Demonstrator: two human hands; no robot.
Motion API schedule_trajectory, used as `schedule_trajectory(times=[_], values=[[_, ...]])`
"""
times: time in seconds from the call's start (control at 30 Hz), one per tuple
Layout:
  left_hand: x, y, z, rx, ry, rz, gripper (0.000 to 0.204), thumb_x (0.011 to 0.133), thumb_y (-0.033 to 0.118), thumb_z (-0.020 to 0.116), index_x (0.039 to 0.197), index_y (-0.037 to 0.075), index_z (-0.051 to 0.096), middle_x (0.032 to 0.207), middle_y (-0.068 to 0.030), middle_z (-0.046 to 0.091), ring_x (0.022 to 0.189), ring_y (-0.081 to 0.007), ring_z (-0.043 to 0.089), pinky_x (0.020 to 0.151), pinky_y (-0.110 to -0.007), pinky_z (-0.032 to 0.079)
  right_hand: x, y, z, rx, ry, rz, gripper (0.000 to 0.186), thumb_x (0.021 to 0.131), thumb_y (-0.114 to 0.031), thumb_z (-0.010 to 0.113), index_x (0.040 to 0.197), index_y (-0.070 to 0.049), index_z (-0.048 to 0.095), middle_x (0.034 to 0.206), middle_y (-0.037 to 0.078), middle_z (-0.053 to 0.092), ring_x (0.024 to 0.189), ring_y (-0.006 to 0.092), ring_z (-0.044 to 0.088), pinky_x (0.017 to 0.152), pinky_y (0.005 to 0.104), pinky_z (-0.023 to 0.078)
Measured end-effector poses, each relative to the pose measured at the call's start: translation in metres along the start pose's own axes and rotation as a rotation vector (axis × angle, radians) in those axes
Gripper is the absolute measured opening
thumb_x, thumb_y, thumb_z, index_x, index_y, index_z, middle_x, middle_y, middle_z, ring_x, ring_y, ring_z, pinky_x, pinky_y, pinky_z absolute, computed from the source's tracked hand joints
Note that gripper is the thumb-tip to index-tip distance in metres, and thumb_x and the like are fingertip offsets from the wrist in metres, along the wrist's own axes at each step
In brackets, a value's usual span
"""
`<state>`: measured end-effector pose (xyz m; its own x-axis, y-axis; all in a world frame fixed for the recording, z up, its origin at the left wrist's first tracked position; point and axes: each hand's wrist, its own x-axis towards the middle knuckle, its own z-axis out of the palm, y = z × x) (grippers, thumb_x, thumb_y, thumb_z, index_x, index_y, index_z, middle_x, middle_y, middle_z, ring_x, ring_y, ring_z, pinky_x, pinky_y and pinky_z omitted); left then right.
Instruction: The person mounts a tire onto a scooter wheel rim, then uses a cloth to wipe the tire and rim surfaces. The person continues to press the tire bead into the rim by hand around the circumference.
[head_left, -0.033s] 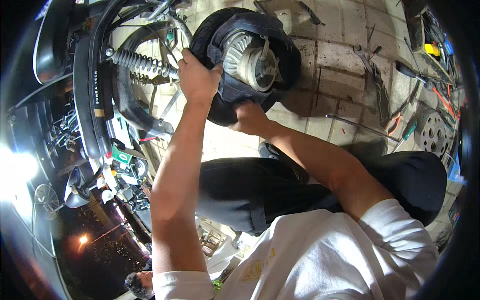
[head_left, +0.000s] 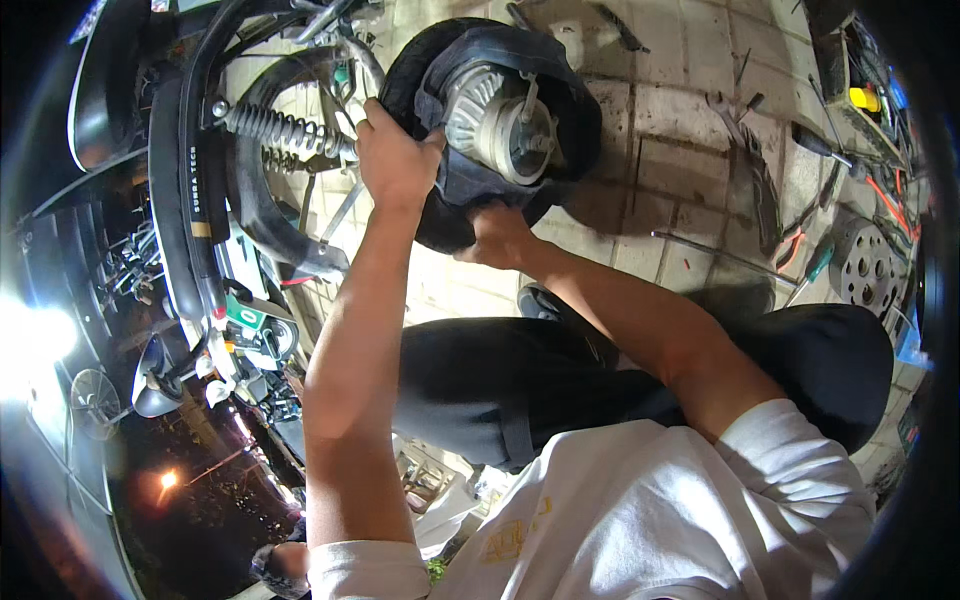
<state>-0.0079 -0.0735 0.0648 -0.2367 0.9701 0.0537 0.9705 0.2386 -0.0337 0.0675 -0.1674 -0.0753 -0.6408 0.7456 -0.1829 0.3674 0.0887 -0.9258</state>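
Both hands grip the small wheel (head_left: 490, 130) at upper centre: my left hand (head_left: 395, 160) clamps its upper-left tyre edge, my right hand (head_left: 497, 235) cups underneath. It looks heavy, its rubber stiff; the rim edges seem safest.

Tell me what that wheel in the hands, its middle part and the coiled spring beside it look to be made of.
The tyre looks like matt black rubber, soft enough to fold where the left hand and right hand grip it. The hub seems cast metal, dull silver with ribs. The spring looks like bare steel coil, glinting grey.
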Motion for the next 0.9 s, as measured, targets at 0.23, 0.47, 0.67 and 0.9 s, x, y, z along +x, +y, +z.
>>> schedule_trajectory(times=[0.23,0.47,0.67,0.9], values=[[-0.004,0.002,0.011,0.051,0.142,0.028,0.088,0.066,0.028,0.083,0.134,-0.005,0.038,0.115,-0.026,0.055,0.109,-0.0434,0.054,0.092,-0.048,0.047,0.005,-0.01,-0.03,0.278,-0.065,0.089,0.06,0.068,-0.049,0.076,0.082,0.009,0.066,0.081,0.028,0.065,0.079,0.0387,0.065,0.073,0.0445,0.05],[-0.015,-0.011,0.013,-0.003,0.147,0.09,0.092,0.07,0.037,0.08,0.137,-0.009,0.036,0.124,-0.0303,0.051,0.114,-0.0462,0.052,0.098,-0.047,0.044,0.015,-0.016,-0.029,0.371,-0.008,-0.014,0.045,0.072,-0.038,0.075,0.078,0.006,0.067,0.075,0.025,0.064,0.07,0.0344,0.064,0.066,0.042,0.049],[-0.028,-0.024,0.02,-0.001,0.262,0.17,0.089,0.069,0.034,0.079,0.137,-0.007,0.038,0.111,-0.0245,0.052,0.102,-0.0432,0.053,0.086,-0.048,0.047,0.026,-0.023,-0.02,0.476,-0.003,-0.007,0.055,0.074,-0.045,0.072,0.087,0.009,0.068,0.09,0.029,0.067,0.088,0.0408,0.067,0.077,0.0437,0.052],[-0.038,-0.045,0.018,-0.115,0.166,0.136,0.09,0.082,0.041,0.076,0.141,-0.012,0.033,0.129,-0.0295,0.051,0.117,-0.0398,0.053,0.103,-0.041,0.041,0.023,-0.017,-0.017,0.864,-0.115,0.112,0.061,0.088,-0.057,0.063,0.096,0.003,0.07,0.087,0.012,0.068,0.082,0.0185,0.058,0.078,0.0361,0.047]])
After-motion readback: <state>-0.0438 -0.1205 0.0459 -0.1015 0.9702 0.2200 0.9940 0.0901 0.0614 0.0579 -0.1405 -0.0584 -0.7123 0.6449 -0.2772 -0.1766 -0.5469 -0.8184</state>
